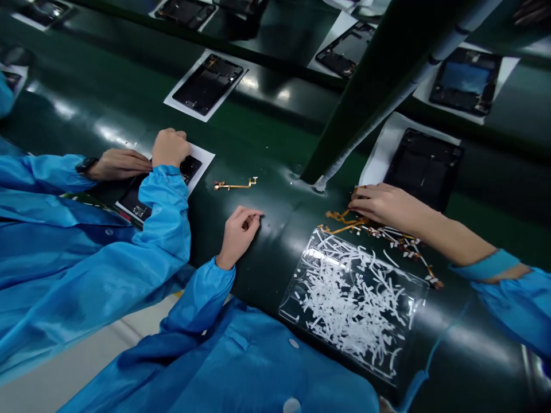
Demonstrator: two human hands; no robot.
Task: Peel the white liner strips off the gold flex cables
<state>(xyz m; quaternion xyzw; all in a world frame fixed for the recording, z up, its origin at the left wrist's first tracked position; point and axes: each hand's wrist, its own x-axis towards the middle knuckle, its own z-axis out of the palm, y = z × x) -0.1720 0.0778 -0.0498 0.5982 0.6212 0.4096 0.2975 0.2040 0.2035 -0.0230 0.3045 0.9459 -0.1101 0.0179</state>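
Observation:
My left hand (240, 235) is over the green table, thumb and forefinger closed in a pinch. Anything between the tips is too small to make out. A single orange flex cable (235, 185) lies just beyond it. To the right, my right hand (385, 206) reaches into a row of orange flex cables (342, 217), its bent fingers closed on one of them. Below the row, a clear plastic tray (289, 304) holds a heap of thin white strips (344, 292). A dark tablet housing (424, 160) on a white sheet lies behind my right hand.
At left, a co-worker's hands (170, 149) work over a tablet housing (133, 198). A dark slanted post (344, 126) rises from the table between my hands. More housings on white sheets, including one housing (209, 83), lie farther back. A blue coiled cord (415, 390) runs at lower right.

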